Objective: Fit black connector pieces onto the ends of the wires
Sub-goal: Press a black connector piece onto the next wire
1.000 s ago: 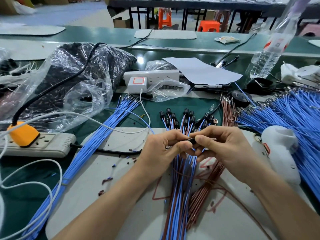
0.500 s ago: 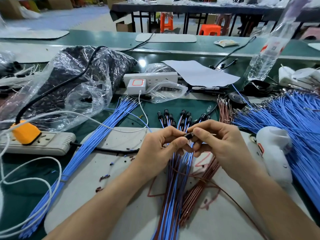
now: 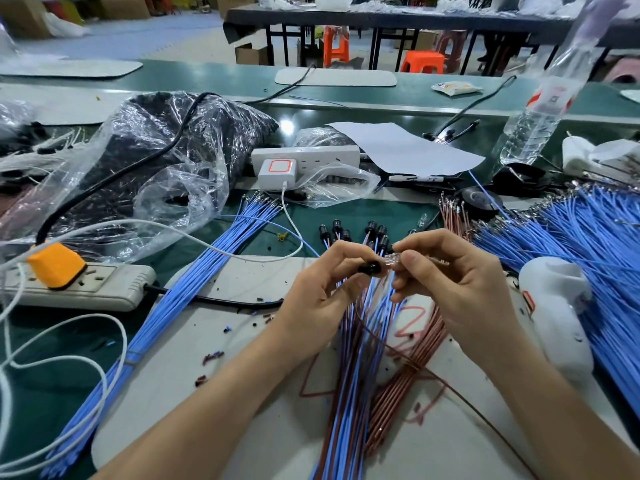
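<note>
My left hand (image 3: 325, 292) pinches a small black connector piece (image 3: 370, 268) between thumb and fingers. My right hand (image 3: 450, 282) pinches a small clear part (image 3: 392, 260) right beside it, the two nearly touching. A thin brown wire (image 3: 460, 393) trails back from my hands toward the lower right. Below them a bundle of blue and brown wires (image 3: 349, 393) lies on the grey mat (image 3: 214, 393). Several of its far ends carry black connectors (image 3: 349, 233). A bundle of bare brown wires (image 3: 408, 375) lies just to the right.
A bundle of blue wires (image 3: 180, 299) runs diagonally at left, a larger one (image 3: 595, 258) at right. A power strip with an orange plug (image 3: 59, 268), plastic bags (image 3: 156, 168), a white strip (image 3: 304, 161), paper (image 3: 401, 147), a water bottle (image 3: 540, 109) and a white tool (image 3: 557, 313) surround the mat.
Both hands have lifted slightly and drawn a little apart. The black connector now shows in the left fingers and a clear part in the right.
</note>
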Demonstrator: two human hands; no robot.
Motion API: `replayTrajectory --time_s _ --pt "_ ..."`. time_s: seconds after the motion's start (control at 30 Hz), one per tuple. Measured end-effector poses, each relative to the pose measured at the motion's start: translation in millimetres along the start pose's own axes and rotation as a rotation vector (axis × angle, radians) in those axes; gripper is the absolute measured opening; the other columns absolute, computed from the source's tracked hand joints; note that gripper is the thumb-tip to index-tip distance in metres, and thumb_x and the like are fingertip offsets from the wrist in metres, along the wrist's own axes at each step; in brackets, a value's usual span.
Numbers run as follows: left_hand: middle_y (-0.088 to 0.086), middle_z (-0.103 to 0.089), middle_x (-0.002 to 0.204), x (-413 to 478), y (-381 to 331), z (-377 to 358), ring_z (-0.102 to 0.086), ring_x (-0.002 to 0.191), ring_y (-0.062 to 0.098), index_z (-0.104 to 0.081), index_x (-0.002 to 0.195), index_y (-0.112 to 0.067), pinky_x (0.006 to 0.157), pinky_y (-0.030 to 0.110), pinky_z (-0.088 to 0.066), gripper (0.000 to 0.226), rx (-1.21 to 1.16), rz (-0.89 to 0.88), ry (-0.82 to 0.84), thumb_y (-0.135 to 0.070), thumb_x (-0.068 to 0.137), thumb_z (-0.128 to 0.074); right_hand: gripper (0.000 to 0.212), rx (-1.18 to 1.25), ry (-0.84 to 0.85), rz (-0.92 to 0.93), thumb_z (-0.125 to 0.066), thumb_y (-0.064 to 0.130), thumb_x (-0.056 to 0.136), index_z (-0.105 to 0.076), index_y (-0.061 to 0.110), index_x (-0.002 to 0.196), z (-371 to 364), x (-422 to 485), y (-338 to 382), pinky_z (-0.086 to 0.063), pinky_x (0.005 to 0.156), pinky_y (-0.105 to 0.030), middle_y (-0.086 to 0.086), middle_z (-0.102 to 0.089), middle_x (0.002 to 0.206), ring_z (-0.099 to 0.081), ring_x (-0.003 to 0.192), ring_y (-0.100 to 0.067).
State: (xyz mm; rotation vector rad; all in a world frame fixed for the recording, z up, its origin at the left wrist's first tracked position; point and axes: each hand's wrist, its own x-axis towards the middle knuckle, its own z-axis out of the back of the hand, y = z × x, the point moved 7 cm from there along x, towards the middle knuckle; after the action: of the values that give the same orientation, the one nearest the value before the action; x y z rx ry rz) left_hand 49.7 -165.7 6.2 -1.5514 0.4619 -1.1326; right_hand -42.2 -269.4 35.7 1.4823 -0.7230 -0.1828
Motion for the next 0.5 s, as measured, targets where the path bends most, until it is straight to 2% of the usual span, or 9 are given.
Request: replayTrajectory --time_s 0.13,0.23,0.3,0.37,0.47,0.5 --pt "-0.004 -0.067 0.097 0 2 -1 -0.061 0.094 0.008 -0.053 0.104 -0.021 0.086 0.023 -0.043 0.022 0.009 0.015 0.018 -0.003 0.092 -0.048 0.007 -0.086 0.045 0.092 -0.061 0.011 0.083 -0.067 0.012 0.088 -6 -4 6 -0.055 0.056 -0.023 -0.005 -0.067 0.07 -0.065 0.058 -0.016" --pt "-0.005 -0.066 0.096 0 2 -2 -0.061 0.091 0.003 -0.054 0.104 -0.021 0.083 0.02 -0.042 0.025 0.024 0.016 0.021 -0.001 0.091 -0.049 0.017 -0.367 0.026 0.214 -0.065 0.003 0.086 -0.066 0.02 0.087 -6 -5 11 -0.057 0.06 -0.025 0.003 -0.069 0.075 -0.068 0.059 -0.011" --pt "-0.003 -0.066 0.097 1 1 -2 -0.061 0.09 0.001 -0.054 0.104 -0.021 0.082 0.017 -0.042 0.024 0.049 0.016 0.015 -0.001 0.091 -0.05 0.015 -0.537 0.041 0.336 -0.064 0.003 0.087 -0.066 0.018 0.089 -8 -7 18 -0.057 0.061 -0.025 0.007 -0.066 0.078 -0.067 0.064 -0.009" --pt "-0.004 -0.067 0.097 2 1 1 -0.064 0.093 0.004 -0.056 0.104 -0.021 0.083 0.018 -0.045 0.022 0.071 0.013 -0.002 -0.004 0.091 -0.052 0.008 -0.675 0.077 0.453 -0.062 0.005 0.087 -0.068 0.009 0.091 -13 -9 24 -0.055 0.062 -0.027 0.003 -0.063 0.082 -0.064 0.069 -0.008" --pt "-0.003 -0.069 0.095 2 1 2 -0.068 0.094 0.014 -0.058 0.105 -0.02 0.086 0.026 -0.052 0.019 0.089 0.013 -0.001 -0.008 0.091 -0.054 0.009 -0.722 0.118 0.477 -0.062 0.005 0.086 -0.068 0.004 0.093 -15 -10 23 -0.055 0.063 -0.029 0.0 -0.063 0.083 -0.064 0.072 -0.009" --pt "-0.007 -0.07 0.094 1 1 2 -0.069 0.091 0.013 -0.059 0.104 -0.019 0.085 0.025 -0.052 0.018 0.097 0.016 0.005 -0.009 0.09 -0.055 0.009 -0.708 0.122 0.455 -0.062 0.005 0.086 -0.069 0.004 0.092 -13 -9 22 -0.056 0.062 -0.03 0.001 -0.064 0.083 -0.064 0.071 -0.009"
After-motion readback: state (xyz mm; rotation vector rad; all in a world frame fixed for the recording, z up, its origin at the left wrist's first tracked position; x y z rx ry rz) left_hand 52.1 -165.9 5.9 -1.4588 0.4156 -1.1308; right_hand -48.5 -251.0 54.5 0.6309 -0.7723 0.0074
